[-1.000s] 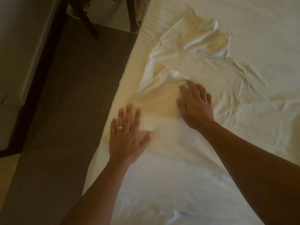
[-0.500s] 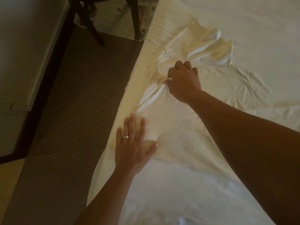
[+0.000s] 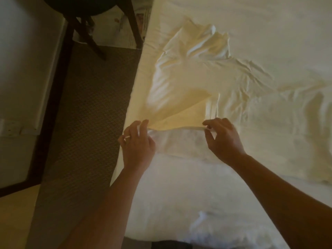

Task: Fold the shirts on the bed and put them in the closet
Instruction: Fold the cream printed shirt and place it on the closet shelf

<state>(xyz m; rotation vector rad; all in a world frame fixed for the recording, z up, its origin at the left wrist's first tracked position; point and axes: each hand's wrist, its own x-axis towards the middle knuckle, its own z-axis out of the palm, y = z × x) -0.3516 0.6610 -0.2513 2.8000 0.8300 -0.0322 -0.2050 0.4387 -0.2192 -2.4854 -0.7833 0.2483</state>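
Observation:
A pale cream shirt (image 3: 194, 81) lies spread and wrinkled on the white bed (image 3: 188, 191), near the bed's left edge. My left hand (image 3: 137, 144), with a ring on one finger, pinches the shirt's near edge at its left end. My right hand (image 3: 221, 136) pinches the same edge further right, between thumb and fingertips. That edge is lifted a little off the sheet and pulled taut between the two hands. The shirt's far part is bunched into folds near the top of the view.
A brown patterned carpet (image 3: 86, 126) runs along the left side of the bed. A dark wooden chair (image 3: 93, 24) stands at the top left, with papers (image 3: 124, 27) on the floor behind its legs. A pale wall with dark trim is at far left.
My right hand came back from the shirt's far bunched part to its near edge. My left hand stopped pressing flat and now pinches. Both lift the edge.

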